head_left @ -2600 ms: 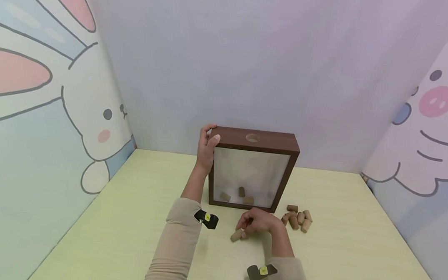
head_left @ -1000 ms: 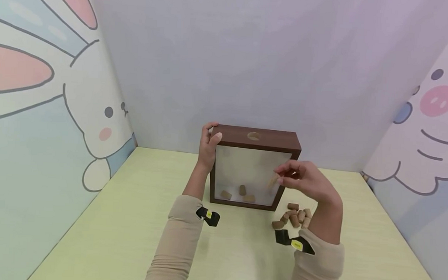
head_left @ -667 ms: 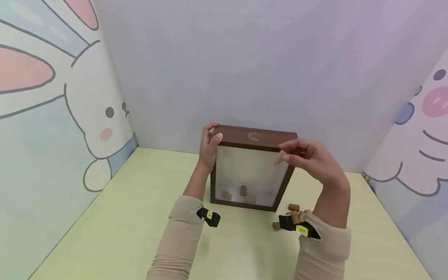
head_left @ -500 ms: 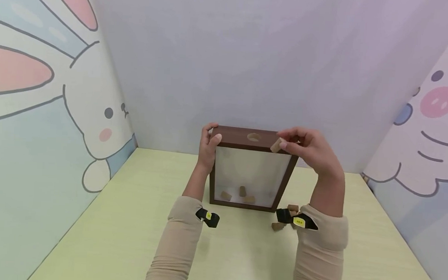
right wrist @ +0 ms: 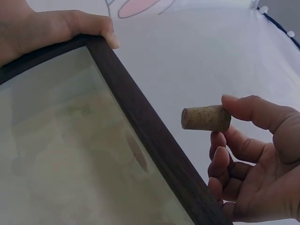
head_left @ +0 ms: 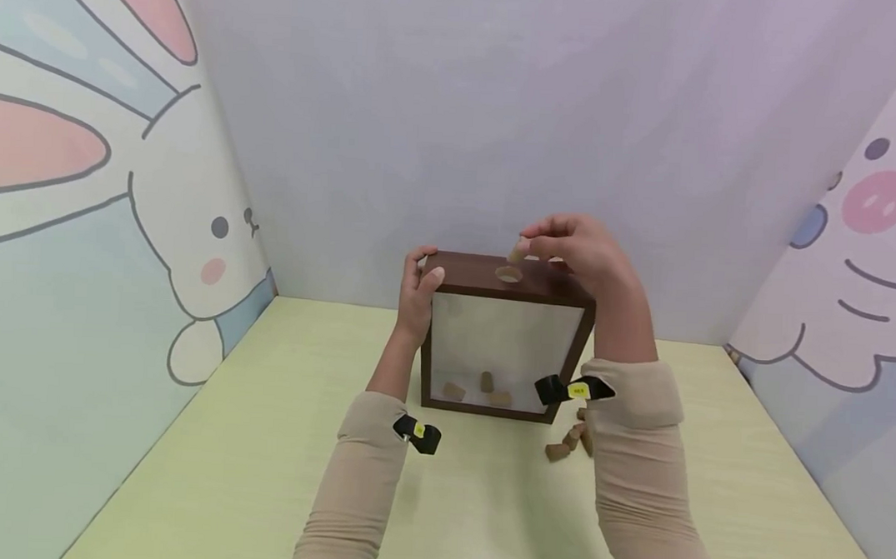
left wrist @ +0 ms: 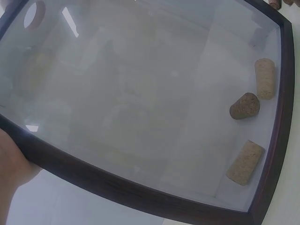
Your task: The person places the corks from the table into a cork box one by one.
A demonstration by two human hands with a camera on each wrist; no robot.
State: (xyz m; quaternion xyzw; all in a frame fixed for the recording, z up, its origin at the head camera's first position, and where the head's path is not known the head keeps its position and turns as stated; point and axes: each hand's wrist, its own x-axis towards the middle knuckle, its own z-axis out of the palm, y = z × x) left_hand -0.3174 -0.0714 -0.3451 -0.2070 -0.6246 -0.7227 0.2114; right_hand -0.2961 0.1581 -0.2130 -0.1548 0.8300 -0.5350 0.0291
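Note:
A dark brown wooden frame box (head_left: 463,272) with a clear front stands upright on the table, a round hole (head_left: 508,275) in its top. My left hand (head_left: 417,299) grips its upper left corner, thumb in front and fingers behind. Between thumb and fingertips my right hand (head_left: 580,248) pinches a cork (right wrist: 205,118) by one end. In the head view that cork is just above the hole, slightly to its right. Behind the clear front, 3 corks lie at the bottom, one of them a darker cork (left wrist: 245,106).
Several loose corks (head_left: 558,452) lie on the pale yellow-green table (head_left: 468,497) to the right of the box, partly hidden by the right forearm. A plain wall (head_left: 500,123) rises close behind the box, with cartoon-printed walls at both sides.
My right hand picked a cork up from the table in front of the box, rose past the right side, and moved left over the top. The left hand keeps its grip.

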